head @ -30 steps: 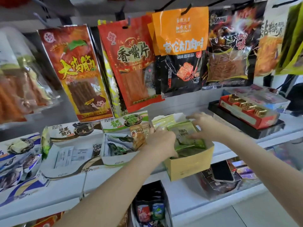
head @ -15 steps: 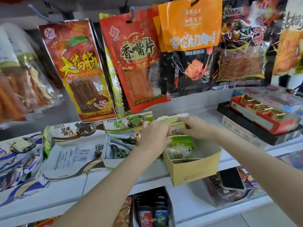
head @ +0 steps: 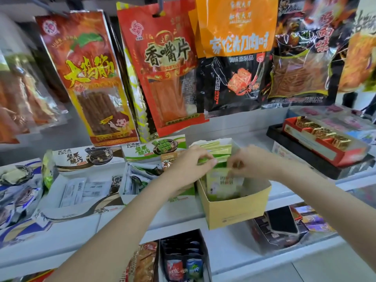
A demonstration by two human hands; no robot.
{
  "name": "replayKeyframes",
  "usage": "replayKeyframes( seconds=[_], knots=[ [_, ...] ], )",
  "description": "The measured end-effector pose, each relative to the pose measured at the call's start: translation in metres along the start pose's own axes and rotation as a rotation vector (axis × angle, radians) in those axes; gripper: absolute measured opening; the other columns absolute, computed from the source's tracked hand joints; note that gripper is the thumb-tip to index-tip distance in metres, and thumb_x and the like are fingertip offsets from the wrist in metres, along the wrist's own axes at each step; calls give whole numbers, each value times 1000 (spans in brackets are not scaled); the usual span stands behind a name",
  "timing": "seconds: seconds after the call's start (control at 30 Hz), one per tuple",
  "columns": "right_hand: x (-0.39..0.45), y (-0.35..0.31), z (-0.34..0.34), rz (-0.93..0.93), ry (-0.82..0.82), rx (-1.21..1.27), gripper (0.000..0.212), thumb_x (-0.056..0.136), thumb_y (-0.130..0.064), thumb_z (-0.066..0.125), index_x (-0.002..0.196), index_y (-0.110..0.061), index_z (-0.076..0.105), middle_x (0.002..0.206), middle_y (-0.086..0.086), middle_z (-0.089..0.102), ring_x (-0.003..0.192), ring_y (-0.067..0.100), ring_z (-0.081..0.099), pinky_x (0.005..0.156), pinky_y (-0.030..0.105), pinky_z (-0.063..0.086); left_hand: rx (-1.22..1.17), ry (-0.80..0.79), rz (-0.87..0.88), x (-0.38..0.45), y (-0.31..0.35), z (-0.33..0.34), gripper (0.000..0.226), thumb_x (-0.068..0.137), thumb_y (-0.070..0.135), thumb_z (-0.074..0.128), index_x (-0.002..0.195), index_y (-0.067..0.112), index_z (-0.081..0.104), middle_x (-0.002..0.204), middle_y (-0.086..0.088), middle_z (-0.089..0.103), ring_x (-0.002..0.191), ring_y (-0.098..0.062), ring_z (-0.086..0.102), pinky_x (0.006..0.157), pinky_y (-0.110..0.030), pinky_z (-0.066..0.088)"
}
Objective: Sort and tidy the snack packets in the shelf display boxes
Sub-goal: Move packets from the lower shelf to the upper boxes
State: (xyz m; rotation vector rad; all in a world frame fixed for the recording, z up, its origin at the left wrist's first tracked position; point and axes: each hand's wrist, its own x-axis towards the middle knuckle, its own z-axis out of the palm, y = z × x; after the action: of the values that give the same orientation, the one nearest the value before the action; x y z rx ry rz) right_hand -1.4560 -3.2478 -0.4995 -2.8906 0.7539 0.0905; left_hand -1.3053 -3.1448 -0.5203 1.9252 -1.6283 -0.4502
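Both hands worked over the open yellow cardboard display box (head: 236,210) on the white shelf (head: 234,247): left hand (head: 191,165) and right hand (head: 250,163) each pinched pale green snack packets (head: 221,180) standing inside.

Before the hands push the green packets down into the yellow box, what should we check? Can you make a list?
1. Left hand has a grip on the green packets: ok, fingers pinch the top edges.
2. Right hand holds them too: ok.
3. Packets stand upright in the yellow box: ok.
4. Room in the box in front of them: ok, a gap shows.
5. Box sits fully on the shelf: not ok, its front hangs over the edge.
6. All packets face the same way: cannot tell, hands hide them.
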Motion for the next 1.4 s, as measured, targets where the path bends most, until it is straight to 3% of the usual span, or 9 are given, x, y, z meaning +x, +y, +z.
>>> replayKeyframes(
  seconds=[0.23,0.37,0.57,0.7,0.8,0.97,1.1,1.23,1.4],
  knots=[
    [2,1,12,189,323,-51,31,84,-45,59,84,-17,45,90,2,63,81,25,60,64,31,45,220,-60,92,-12,-8,-2,9,88,31,57,93,32,64,127,11,43,125,-14,29,109,-41,20],
    [-13,-6,-1,186,-138,548,41,91,-48,40,94,-14,62,87,5,71,74,18,67,71,27,55,356,-128,10,-13,-15,6,34,94,30,41,126,29,53,147,12,28,136,-12,13,111,-43,11],
    [-9,-9,13,263,-543,443,64,87,-69,14,127,-36,51,128,-15,49,119,9,45,108,34,33,298,-42,65,-21,-17,10,34,96,26,39,127,23,52,144,6,34,134,-12,19,111,-40,19],
    [31,81,83,382,-684,240,104,34,-104,33,130,-63,24,146,-29,25,137,14,29,106,50,22,299,-22,49,-28,-20,18,36,100,26,28,127,22,52,147,7,28,137,-10,12,111,-39,18],
    [47,83,96,440,-777,458,111,39,-100,42,137,-55,16,152,-19,20,127,14,37,101,43,32,345,-13,14,-29,-17,24,38,100,27,23,127,20,50,149,6,26,138,-10,9,111,-44,20],
    [16,1,29,364,-727,630,86,73,-83,32,130,-22,49,116,-4,56,86,15,55,78,30,42,384,-55,-39,-28,-10,24,40,101,28,20,127,21,49,149,7,22,139,-11,8,110,-49,21],
    [8,-10,22,302,-608,589,67,83,-69,39,126,-20,51,126,3,57,108,17,56,91,26,39,374,-51,-39,-31,-14,22,40,101,27,21,129,19,48,149,7,22,139,-9,7,112,-47,19],
    [4,-11,25,209,-629,374,44,90,-52,46,105,-14,62,111,7,62,93,19,59,84,34,46,343,-29,-28,-32,-15,23,39,101,27,22,128,18,49,149,7,24,139,-9,7,112,-44,18],
    [-1,-1,15,65,-237,511,36,89,-36,58,89,0,59,82,11,63,74,21,58,73,39,45,304,-13,-4,-30,-18,24,38,100,25,25,125,15,51,147,5,28,138,-9,10,113,-41,19]
  ],
)
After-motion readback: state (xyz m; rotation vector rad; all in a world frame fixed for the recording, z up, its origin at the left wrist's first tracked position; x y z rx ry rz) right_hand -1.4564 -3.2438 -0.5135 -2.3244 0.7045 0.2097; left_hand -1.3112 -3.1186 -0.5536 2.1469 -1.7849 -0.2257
